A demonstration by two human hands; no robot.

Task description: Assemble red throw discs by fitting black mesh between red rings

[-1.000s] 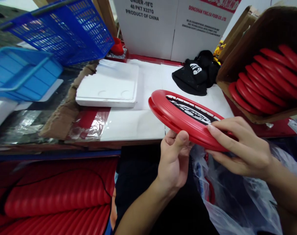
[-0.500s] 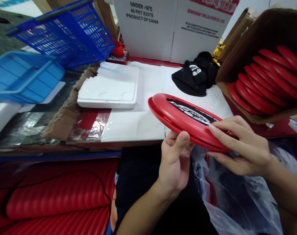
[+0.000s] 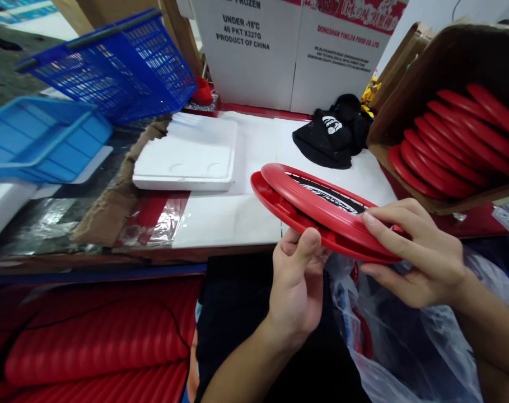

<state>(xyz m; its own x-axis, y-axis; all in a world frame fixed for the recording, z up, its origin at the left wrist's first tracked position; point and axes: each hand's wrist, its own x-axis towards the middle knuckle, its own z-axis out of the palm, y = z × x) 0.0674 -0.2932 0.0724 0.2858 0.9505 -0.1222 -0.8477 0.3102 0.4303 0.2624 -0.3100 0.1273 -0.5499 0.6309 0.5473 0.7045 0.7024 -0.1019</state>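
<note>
Two red plastic discs are held tilted, one over the other, above the front of the table. The upper disc (image 3: 321, 208) looks like a flying disc, with a black centre printed in white. The lower disc (image 3: 267, 196) stands apart from it at the left, leaving a gap along the near edge. My left hand (image 3: 298, 280) is closed on the lower disc's near rim, fingers underneath. At the right end my right hand (image 3: 418, 257) grips both discs, fingers on top and thumb below. Black printed fabric pieces (image 3: 332, 134) lie behind the discs.
A cardboard box (image 3: 376, 131) of several red discs (image 3: 460, 145) stands at the right. Left on the table are a white foam slab (image 3: 187, 151), a blue basket (image 3: 111, 67) and a light-blue bin (image 3: 40, 137). Stacked red discs (image 3: 98, 336) lie below; clear plastic (image 3: 430, 341) hangs right.
The gap between the two discs has widened at the left and along the near edge, the lower one dropping away. Both hands keep their hold. The view has tipped slightly upward.
</note>
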